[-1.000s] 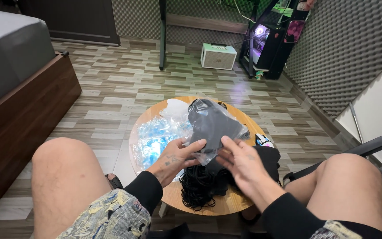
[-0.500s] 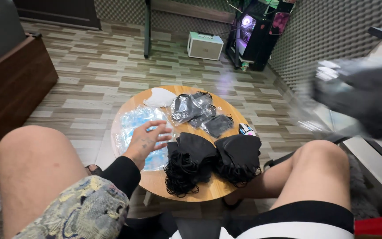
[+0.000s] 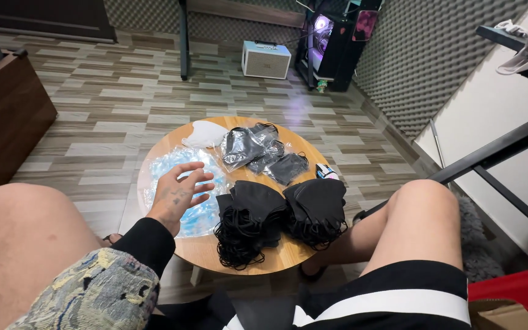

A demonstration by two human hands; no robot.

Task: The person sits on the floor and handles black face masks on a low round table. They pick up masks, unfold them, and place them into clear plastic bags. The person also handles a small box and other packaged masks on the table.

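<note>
Risk | left hand (image 3: 181,194) spread, hovering over blue mask packs (image 3: 184,189) at table (image 3: 209,250) left edge; a sweep could push them off | right hand unseen; black masks (image 3: 249,223) overhang near edge

Round wooden table (image 3: 209,249), black masks (image 3: 279,211), perhaps blue masks (image 3: 198,214)

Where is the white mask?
In the head view, the white mask lies at the table's far left edge, beside bagged black masks, beyond the left hand.
</note>
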